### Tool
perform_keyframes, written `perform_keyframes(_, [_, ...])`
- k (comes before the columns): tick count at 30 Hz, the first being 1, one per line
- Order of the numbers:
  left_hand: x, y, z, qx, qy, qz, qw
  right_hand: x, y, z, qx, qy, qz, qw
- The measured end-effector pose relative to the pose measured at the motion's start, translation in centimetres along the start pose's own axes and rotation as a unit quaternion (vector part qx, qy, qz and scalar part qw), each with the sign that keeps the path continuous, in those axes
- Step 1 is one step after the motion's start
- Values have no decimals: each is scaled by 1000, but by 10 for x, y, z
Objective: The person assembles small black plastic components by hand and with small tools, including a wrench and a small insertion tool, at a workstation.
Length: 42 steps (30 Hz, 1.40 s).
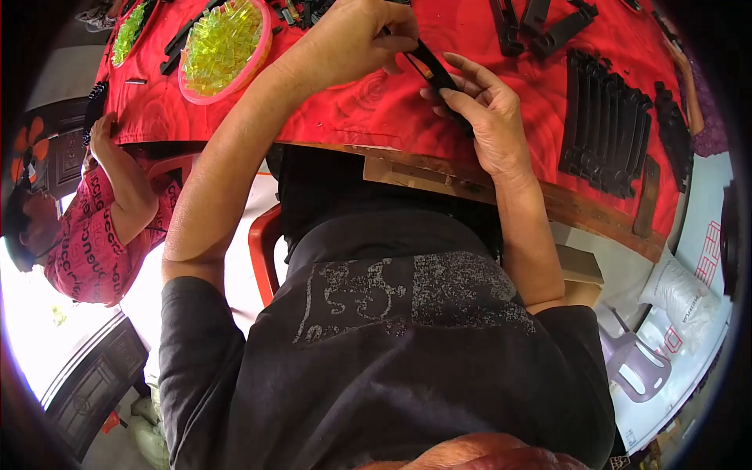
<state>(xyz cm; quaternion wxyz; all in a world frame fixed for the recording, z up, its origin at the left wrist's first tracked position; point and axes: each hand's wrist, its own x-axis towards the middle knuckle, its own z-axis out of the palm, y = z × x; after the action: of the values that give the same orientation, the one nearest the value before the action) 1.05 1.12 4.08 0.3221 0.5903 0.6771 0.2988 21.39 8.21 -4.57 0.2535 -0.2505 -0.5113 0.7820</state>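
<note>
A long, narrow black plastic part (433,72) slants between my hands above the near edge of the table. A small orange patch shows along its middle. My left hand (366,33) is closed at its upper end, thumb and fingers pinched together; whether a small piece is also in that pinch is hidden. My right hand (495,117) grips the lower end, the thumb on top and the other fingers partly spread behind it. To the left of my hands, a pink-rimmed basin (269,48) holds a heap of yellow-green translucent pieces (223,47).
The table has a red cloth (345,110). On the right lie a row of black strips (603,125) and a flat brown bar (647,196); more black parts (540,27) lie farther back. One person (102,227) sits at left; another person's arm (689,94) reaches in at right.
</note>
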Motion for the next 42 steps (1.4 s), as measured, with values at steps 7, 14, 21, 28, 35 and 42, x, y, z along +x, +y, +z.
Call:
perform_keyframes(7, [-12,7,2,126,98,124,979,-1,-1,1,8,-2,12,1000])
perform_keyframes(14, [-8,0,-8,80,-1,77,994,0,-1,3,-10,-9,13,1000])
perform_keyframes(21, [-4,9,-4,96,-39,13,995,-1,-1,1,2,-14,18,1000])
perform_keyframes(28, [-5,3,-5,87,-43,65,993,-1,0,1,-12,-17,17,1000])
perform_keyframes(35, [-6,2,-1,119,-25,129,984,-2,1,1,-13,-12,13,1000])
perform_keyframes(42, [-6,-2,-4,103,-42,118,987,-2,2,2,-25,-12,14,1000])
